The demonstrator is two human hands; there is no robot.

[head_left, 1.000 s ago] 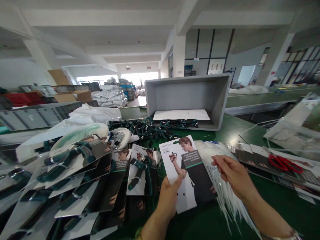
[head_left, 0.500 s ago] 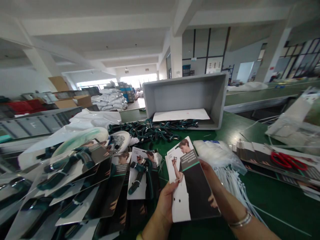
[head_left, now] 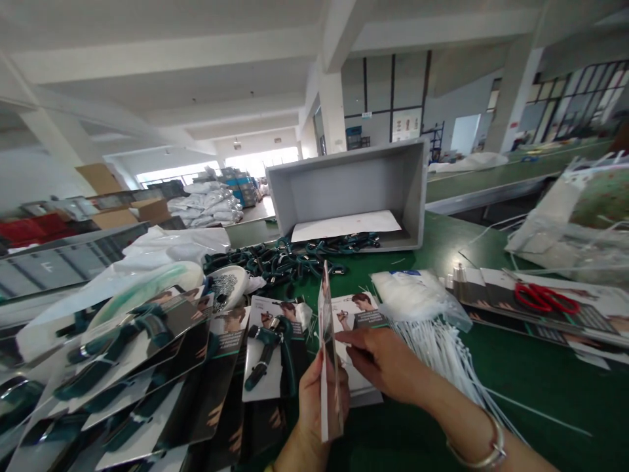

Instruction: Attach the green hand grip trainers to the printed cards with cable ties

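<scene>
Head view, nearest first: a printed card (head_left: 328, 367) is held edge-on and upright in the left hand (head_left: 314, 400), the grip closed around its lower edge, so that only its thin glossy side is seen. Just beside it, the right hand (head_left: 388, 364) is spread flat, its fingers resting on a second card (head_left: 354, 314) lying on the green surface (head_left: 515, 367); nothing is clasped by it. A step of separating one card from the stack is judged to be in hand; a firm pinch on the thin stiff board would be called for next, since the slick sheets slide easily. To the right, a bundle of white plastic ties (head_left: 442, 347) fans out from a soft clear bag (head_left: 415, 295). To the left, finished cards with dark green hand grippers (head_left: 268, 347) are overlapped in a shiny heap. Farther off, loose grippers (head_left: 295, 255) are piled before a tipped grey plastic bin (head_left: 348, 190), and red scissors (head_left: 545, 298) lie on flat cards.
</scene>
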